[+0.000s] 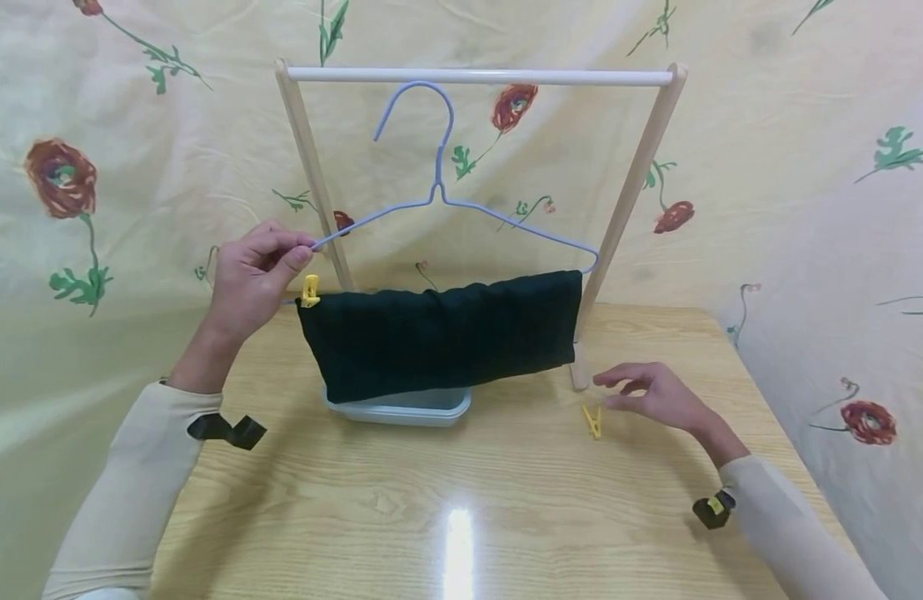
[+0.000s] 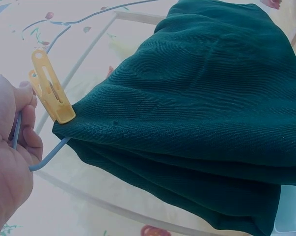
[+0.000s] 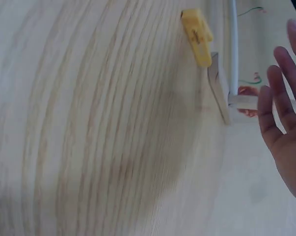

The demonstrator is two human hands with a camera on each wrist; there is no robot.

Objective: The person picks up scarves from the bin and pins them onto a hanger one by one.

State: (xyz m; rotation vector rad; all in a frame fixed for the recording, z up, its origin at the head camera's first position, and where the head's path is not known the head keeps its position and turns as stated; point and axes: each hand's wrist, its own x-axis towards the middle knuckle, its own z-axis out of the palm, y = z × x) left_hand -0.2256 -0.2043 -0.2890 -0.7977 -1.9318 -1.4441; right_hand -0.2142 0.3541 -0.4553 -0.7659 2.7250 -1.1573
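My left hand [image 1: 253, 279] grips the left end of a light blue clothes hanger [image 1: 517, 222], holding it up. A dark green cloth [image 1: 439, 337] hangs folded over the hanger's lower bar. At the cloth's left corner a yellow clothespin [image 2: 52, 87] clamps it to the bar, right beside the left fingers. My right hand [image 1: 660, 396] hovers over the table with loosely bent fingers and nothing in them. Just to its left a second yellow clothespin [image 1: 592, 422] lies on the wood; the right wrist view shows that clothespin [image 3: 197, 37] apart from the fingers.
Behind the hanger stands a rack with a white top rail [image 1: 476, 77] and wooden legs [image 1: 632, 192]. A pale blue plastic tub [image 1: 401, 417] sits on the wooden table [image 1: 341, 508], partly hidden under the cloth. Flower-patterned fabric [image 1: 806, 250] covers the wall behind.
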